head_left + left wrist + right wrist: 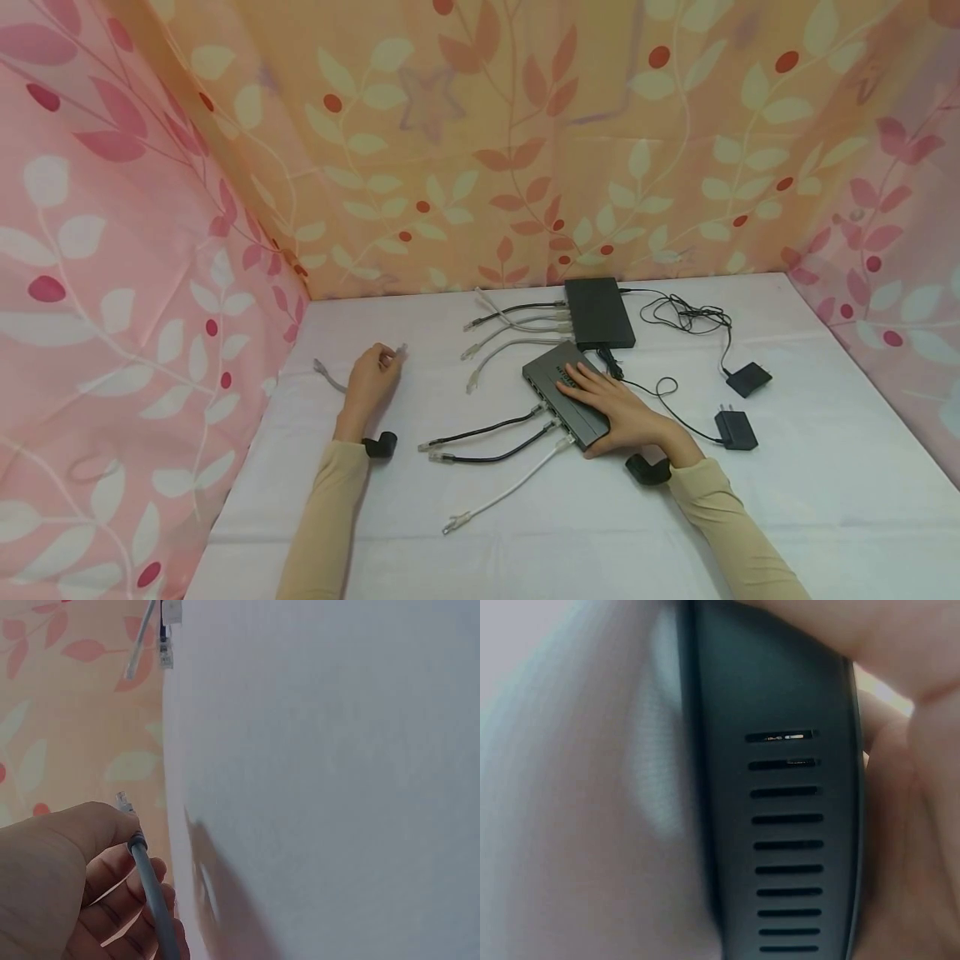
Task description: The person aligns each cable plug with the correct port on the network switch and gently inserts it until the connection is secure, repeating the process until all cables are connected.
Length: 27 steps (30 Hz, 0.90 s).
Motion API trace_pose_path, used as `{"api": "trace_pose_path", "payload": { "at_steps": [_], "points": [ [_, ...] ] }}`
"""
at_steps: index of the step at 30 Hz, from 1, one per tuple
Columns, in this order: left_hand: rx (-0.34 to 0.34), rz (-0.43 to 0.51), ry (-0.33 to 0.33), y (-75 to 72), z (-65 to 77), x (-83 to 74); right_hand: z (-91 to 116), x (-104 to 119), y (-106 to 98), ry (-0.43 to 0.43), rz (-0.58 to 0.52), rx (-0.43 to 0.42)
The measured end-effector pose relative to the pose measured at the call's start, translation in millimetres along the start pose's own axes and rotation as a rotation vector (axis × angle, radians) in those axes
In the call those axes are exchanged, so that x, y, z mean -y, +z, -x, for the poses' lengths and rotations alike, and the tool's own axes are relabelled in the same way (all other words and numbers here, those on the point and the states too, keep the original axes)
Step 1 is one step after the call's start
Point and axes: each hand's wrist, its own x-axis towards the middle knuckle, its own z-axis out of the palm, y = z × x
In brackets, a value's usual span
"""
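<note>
My left hand (372, 379) pinches a grey network cable (154, 900) just behind its clear plug (122, 799), thumb on one side and fingers curled beneath. The cable's other plug (319, 367) pokes out left of the wrist. On the right, my right hand (626, 412) holds a dark grey Netgear network switch (545, 372), fingers spread over its top. The thumb comes over its slotted side (787, 847) in the right wrist view. Two short black cables (487, 431) and a white cable (512, 492) run from its left-side ports, their loose ends on the table.
Behind stands a black box (600, 315) with a black cable (517, 312) and several grey cables (517, 343) on its left. Two black power adapters, one farther back (748, 379) and one nearer (737, 429), lie right with loose cords. Patterned curtains (450, 167) border the white table (420, 567).
</note>
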Motion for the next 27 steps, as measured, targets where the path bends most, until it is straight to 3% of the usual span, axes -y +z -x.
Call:
{"api": "trace_pose_path", "payload": {
  "at_steps": [27],
  "points": [
    [0.066, 0.055, 0.059, 19.3, 20.7, -48.0, 0.2, 2.7, -2.8, -0.003, -0.031, 0.001]
  ]
}}
